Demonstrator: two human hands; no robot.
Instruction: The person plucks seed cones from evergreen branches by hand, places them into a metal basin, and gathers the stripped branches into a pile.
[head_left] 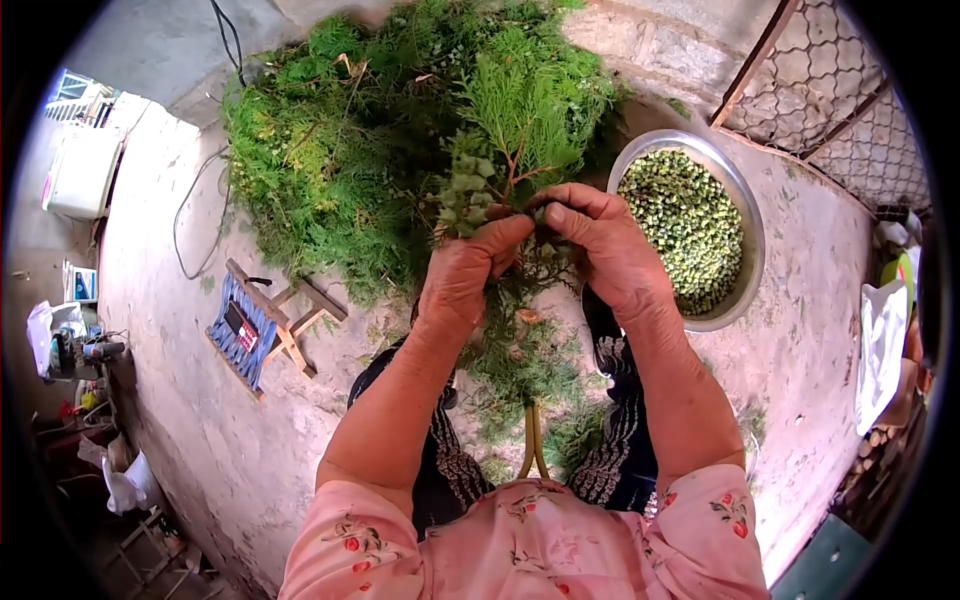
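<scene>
My left hand is closed around a conifer sprig that bears pale green cones, with its thumb tip pointing right. Close against it, my right hand pinches thumb and fingers together beside the sprig; what lies between those fingertips is hidden. A brown-stemmed leafy branch rises just beyond both hands. Below them, loose green sprigs lie between my legs. To the right of my right hand stands a metal basin holding many small green cones.
A large heap of cut conifer branches spreads in front of me. A small wooden folding stool with a blue woven seat lies to the left, near a black cable. Wire mesh stands at the far right; white bags sit at the right edge.
</scene>
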